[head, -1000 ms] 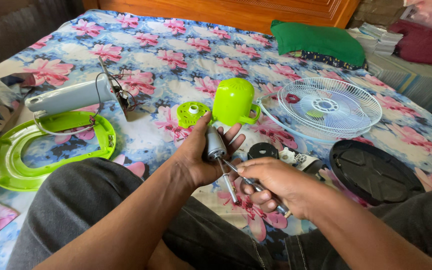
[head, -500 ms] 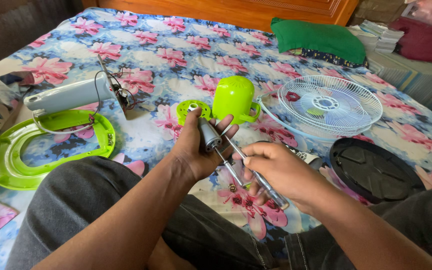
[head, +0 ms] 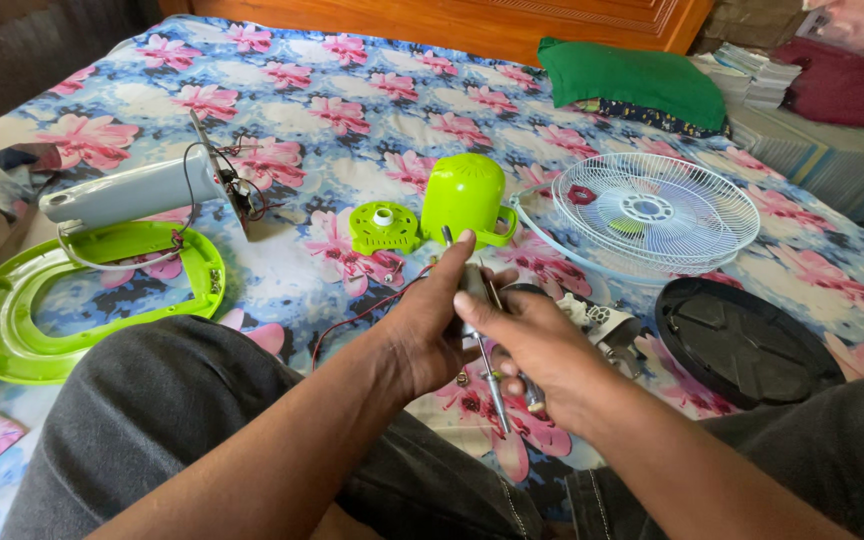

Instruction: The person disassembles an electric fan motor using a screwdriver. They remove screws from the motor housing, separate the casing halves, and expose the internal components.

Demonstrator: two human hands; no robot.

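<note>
With your left hand (head: 432, 325) and right hand (head: 537, 345) both pinching the small motor (head: 472, 285) mid-frame, its shaft (head: 493, 392) may slip and snag the red wire (head: 362, 315).

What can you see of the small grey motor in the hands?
The small grey motor is mostly hidden: only a bit of its smooth grey metal-looking cylinder shows between the left hand and right hand, which both close on it above the floral bedsheet. A thin bright metal shaft sticks out below, pointing down toward the person's lap, and a short tip shows above the fingers. A thin dark red wire loops away to its left. It is held roughly upright, slightly tilted.
</note>
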